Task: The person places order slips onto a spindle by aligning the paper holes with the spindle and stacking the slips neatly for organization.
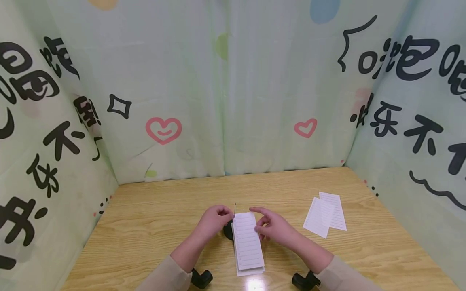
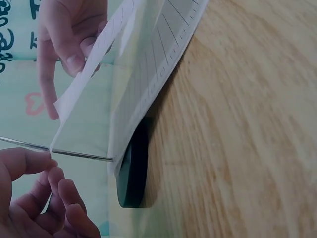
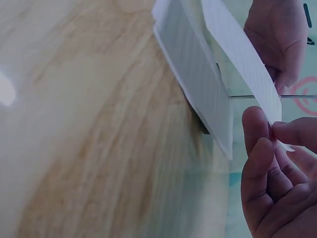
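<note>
A lined paper slip is raised above several more lined slips, which lie over a round black base. From that base rises a thin metal spike, which crosses the raised slip near its far left corner. My left hand pinches that corner right beside the spike, with thumb and index finger together. On the slip's right edge, my right hand pinches the paper between thumb and fingertips, as the right wrist view shows, its index finger reaching past the far edge in the head view.
Two loose lined slips overlap on the wooden table at the right. Pale printed curtains stand along the back and both sides. Black wrist mounts show at the front.
</note>
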The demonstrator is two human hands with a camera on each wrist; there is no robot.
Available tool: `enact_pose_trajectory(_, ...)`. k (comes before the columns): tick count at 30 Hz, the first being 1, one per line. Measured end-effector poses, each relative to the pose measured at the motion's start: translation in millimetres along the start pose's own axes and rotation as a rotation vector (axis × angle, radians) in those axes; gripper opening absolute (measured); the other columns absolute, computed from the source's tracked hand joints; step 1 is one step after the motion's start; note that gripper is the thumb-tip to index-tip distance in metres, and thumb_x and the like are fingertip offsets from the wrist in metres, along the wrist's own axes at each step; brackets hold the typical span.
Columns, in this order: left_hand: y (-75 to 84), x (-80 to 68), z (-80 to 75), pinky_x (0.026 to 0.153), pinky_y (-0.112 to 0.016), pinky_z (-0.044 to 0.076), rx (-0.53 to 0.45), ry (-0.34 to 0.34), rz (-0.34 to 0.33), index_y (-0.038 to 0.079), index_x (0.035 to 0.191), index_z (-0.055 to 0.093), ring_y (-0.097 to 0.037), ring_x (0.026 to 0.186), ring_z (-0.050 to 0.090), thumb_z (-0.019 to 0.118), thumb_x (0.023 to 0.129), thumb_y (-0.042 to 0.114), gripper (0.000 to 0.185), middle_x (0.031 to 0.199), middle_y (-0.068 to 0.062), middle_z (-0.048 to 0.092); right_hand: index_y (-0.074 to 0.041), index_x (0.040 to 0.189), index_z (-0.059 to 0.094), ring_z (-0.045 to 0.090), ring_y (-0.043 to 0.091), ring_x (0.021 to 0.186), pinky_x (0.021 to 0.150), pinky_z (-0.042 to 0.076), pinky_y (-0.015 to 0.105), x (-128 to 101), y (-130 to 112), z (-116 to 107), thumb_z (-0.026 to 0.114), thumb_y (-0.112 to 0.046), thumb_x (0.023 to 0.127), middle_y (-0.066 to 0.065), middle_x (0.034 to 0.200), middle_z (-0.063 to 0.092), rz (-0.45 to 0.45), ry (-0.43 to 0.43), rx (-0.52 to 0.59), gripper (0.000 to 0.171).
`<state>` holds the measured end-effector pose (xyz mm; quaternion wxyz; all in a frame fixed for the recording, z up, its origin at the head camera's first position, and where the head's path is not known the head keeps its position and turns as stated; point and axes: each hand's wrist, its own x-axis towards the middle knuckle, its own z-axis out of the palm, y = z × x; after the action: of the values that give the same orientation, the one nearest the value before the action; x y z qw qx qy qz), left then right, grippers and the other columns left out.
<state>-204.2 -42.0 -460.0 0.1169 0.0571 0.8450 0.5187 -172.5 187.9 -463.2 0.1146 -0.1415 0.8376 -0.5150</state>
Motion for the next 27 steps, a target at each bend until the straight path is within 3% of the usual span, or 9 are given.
enact_pose_trajectory(12, -9.0, 3.9, 6.2, 0.058, -0.030, 0.044, 0.147, -0.012, 0.001, 0.011, 0.089, 0.067, -0.017, 0.066, 0.052, 0.072, 0.091, 0.020, 0.011, 0.082, -0.001, 0.061, -0.003, 0.144, 0.047, 0.059, 0.018, 0.053, 0.052, 0.050, 0.032, 1, 9, 10, 0.066, -0.001, 0.092, 0.007, 0.079, 0.061, 0.051, -0.057, -0.004, 0.055)
enact_pose_trajectory(27, -7.2, 5.5, 11.2, 0.058, -0.032, 0.041, 0.411, -0.019, 0.001, 0.014, 0.081, 0.065, -0.018, 0.064, 0.052, 0.071, 0.090, 0.019, 0.012, 0.074, 0.000, 0.058, -0.006, 0.139, 0.053, 0.051, 0.013, 0.057, 0.051, 0.042, 0.026, 8, 10, 14, 0.068, -0.001, 0.089, 0.001, 0.076, 0.056, 0.043, -0.051, -0.187, 0.053)
